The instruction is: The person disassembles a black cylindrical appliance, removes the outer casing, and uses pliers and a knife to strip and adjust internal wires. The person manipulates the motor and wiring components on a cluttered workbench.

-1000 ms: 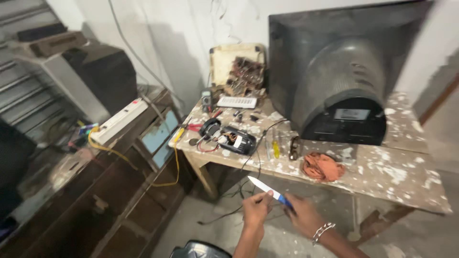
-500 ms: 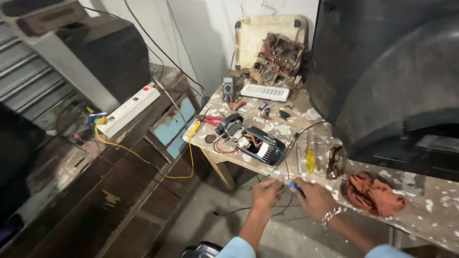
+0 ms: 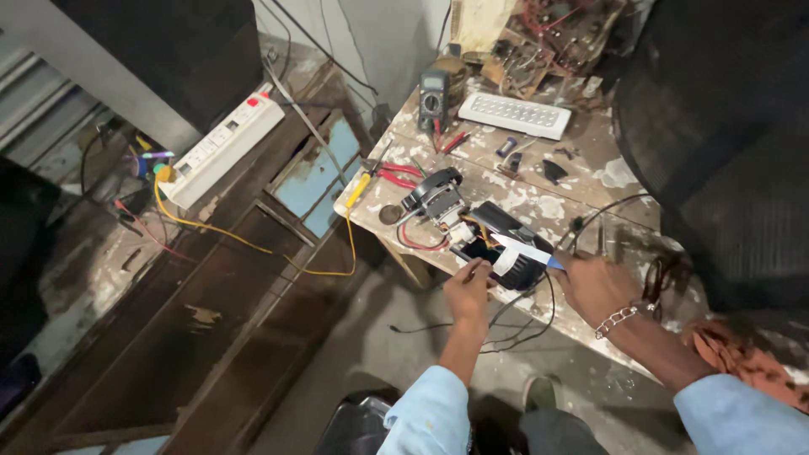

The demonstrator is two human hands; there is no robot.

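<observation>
- Head view: one right hand (image 3: 594, 286) grips a blue-handled knife (image 3: 527, 249), blade over the black motor unit (image 3: 472, 232) on the desk (image 3: 590, 181).
- One left hand (image 3: 468, 291), fingers curled, touches the unit's edge.
- One multimeter (image 3: 433, 99), one white power strip (image 3: 223, 147).

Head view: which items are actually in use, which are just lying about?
In use:
- blue-handled knife, held in right hand
- black motor unit, touched by left hand

Lying about:
- multimeter
- white panel
- power strip
- red pliers
- orange rag
</observation>
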